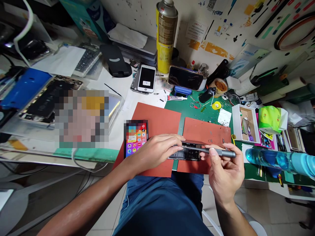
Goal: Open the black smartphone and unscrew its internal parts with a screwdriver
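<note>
A smartphone with its inside laid bare lies across two reddish-brown mats. My left hand is closed over its left end, fingers and thumb on the frame. In my right hand is a grey screwdriver, held nearly level between thumb and fingers. Its thin shaft points left over the phone, and the tip is near my left fingertips; I cannot tell whether it touches a screw. Left of my left hand, a phone with a lit screen lies partly behind the wrist.
A white phone, a yellow spray can and a propped dark phone stand behind the mats. To the right are a white box and a blue water bottle on its side. An opened device lies far left.
</note>
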A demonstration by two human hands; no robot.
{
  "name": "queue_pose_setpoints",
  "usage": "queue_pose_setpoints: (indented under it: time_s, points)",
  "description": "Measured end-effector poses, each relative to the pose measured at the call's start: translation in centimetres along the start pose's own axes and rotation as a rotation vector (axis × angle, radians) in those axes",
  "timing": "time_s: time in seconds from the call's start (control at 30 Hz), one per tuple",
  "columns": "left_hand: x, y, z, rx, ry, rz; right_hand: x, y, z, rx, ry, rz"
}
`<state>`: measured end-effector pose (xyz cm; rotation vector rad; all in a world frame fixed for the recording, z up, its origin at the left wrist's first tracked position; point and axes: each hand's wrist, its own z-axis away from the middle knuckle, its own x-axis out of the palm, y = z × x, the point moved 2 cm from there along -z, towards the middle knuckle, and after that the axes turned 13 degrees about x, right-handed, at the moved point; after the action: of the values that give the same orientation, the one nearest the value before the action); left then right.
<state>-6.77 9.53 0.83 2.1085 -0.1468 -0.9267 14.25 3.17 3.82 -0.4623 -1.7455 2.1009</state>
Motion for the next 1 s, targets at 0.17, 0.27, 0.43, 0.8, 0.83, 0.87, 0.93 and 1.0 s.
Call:
queue_pose_setpoints:
  time_s: [0.17, 0.27, 0.43, 0.8, 0.83, 0.87, 0.93, 1.0]
  points:
    - [0.13, -0.16, 0.09, 0.019, 0.007, -0.019, -0.11, -0.14, 0.11, -0.043, -0.052, 0.042]
    - [0.11, -0.1, 0.08, 0.037, 0.018, -0.033, -0.26, -0.24, 0.19, -0.079, -0.069, 0.075]
    - [0.03, 0.01, 0.02, 0.04, 0.001, -0.043, -0.31, -0.64, 0.37, -0.161, -0.061, 0.149]
    - [0.13, 0.08, 0.17, 0.022, -0.027, -0.038, -0.46, -0.75, 0.83, -0.349, -0.128, 0.212]
    - [0.13, 0.06, 0.17, 0.017, -0.032, -0.033, -0.47, -0.75, 0.83, -0.351, -0.129, 0.218]
    - [0.13, 0.04, 0.15, 0.01, -0.039, -0.026, -0.48, -0.77, 0.83, -0.351, -0.13, 0.221]
    - [0.03, 0.08, 0.08, -0.002, -0.061, -0.01, -0.57, -0.88, 0.86, -0.355, -0.13, 0.222]
    - [-0.19, 0.18, 0.01, -0.005, -0.087, 0.002, -0.86, -1.0, 0.98, -0.366, -0.118, 0.229]
